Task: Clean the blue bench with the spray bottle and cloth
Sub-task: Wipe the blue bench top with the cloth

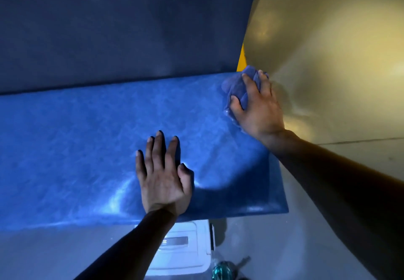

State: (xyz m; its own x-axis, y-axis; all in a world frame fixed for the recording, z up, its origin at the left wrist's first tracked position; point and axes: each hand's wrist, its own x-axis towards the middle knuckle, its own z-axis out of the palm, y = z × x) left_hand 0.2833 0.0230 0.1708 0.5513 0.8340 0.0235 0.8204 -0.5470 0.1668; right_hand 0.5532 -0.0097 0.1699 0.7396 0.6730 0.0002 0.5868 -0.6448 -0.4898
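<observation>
A bunched blue cloth (237,87) sits at the far right corner of the blue counter (87,137), clutched in the right hand (256,107) (its grip closed on the cloth), while the left hand (162,175) lies spread flat on the seat nearer the front edge

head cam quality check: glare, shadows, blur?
Head view: glare streaks on the bench near its front edge, beside the left hand; both forearms nearly black in shadow; warm light patches on the floor at right; the right hand and cloth slightly soft; wide-angle bowing along bench edges.
</observation>
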